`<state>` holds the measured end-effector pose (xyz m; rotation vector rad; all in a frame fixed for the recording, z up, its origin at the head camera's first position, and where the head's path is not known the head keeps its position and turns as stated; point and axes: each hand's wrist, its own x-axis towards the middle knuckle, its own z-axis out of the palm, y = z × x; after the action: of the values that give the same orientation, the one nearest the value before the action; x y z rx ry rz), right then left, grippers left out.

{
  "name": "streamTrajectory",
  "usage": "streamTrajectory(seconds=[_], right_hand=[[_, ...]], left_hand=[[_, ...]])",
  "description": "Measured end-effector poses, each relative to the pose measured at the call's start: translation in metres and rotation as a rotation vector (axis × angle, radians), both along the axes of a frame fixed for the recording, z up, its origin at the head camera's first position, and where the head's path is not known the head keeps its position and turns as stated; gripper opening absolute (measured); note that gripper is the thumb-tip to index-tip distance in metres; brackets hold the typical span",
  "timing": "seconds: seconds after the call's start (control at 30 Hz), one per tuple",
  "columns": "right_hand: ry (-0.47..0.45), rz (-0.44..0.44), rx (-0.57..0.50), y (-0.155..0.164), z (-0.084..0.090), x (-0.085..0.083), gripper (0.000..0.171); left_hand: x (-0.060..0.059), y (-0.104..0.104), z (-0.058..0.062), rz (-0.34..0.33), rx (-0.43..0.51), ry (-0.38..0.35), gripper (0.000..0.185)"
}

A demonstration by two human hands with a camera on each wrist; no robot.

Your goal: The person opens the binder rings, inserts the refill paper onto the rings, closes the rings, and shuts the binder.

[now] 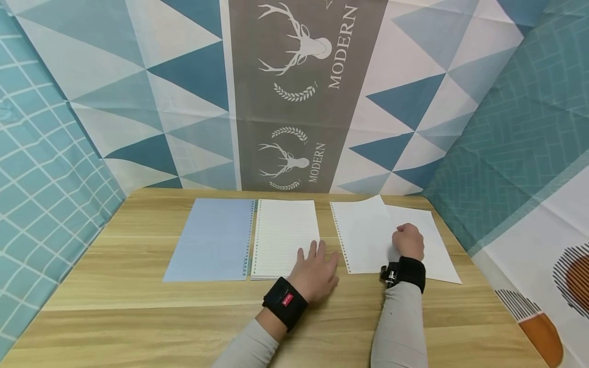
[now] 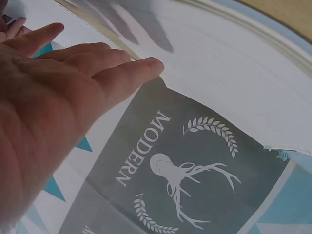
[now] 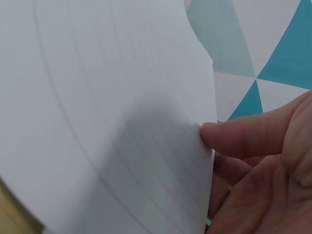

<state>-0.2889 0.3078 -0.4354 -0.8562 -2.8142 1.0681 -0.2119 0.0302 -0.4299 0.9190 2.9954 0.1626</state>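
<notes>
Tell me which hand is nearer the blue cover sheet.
Left. The left hand rests on the lined pad beside the blue cover sheet; the right hand pinches a loose sheet farther right.

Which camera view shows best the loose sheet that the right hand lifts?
The head view: the whole loose sheet shows, punched edge left, on another sheet, its right edge lifted by the right hand. The right wrist view shows only a curved part pinched by the thumb. The left wrist view does not show it.
</notes>
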Motion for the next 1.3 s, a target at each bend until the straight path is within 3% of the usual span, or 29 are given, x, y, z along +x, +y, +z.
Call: streamTrajectory(seconds=[0.13,0.33,0.63,0.93,1.17,1.3], right_hand=[[0.043,0.035,-0.024,0.001,0.001,0.001,0.044],[0.028,0.085,-0.171,0.005,0.006,0.006,0.053],[0.081,0.000,-0.398,0.003,0.003,0.002,0.056],[0.146,-0.073,-0.600,-0.001,0.012,0.005,0.054],[0.135,-0.023,-0.712,0.001,0.026,0.009,0.053],[0.181,0.029,-0.786,0.002,0.034,0.013,0.049]], left_hand=[[-0.001,0.001,0.000,-0.011,0.009,-0.003,0.057],[-0.003,0.003,-0.001,-0.029,0.035,-0.019,0.058],[-0.003,0.003,0.001,-0.046,0.071,-0.001,0.058],[-0.003,0.001,0.011,-0.063,0.102,-0.020,0.059],[-0.005,-0.003,0.022,-0.054,0.132,-0.009,0.061],[-0.007,-0.009,0.031,-0.048,0.152,-0.004,0.063]])
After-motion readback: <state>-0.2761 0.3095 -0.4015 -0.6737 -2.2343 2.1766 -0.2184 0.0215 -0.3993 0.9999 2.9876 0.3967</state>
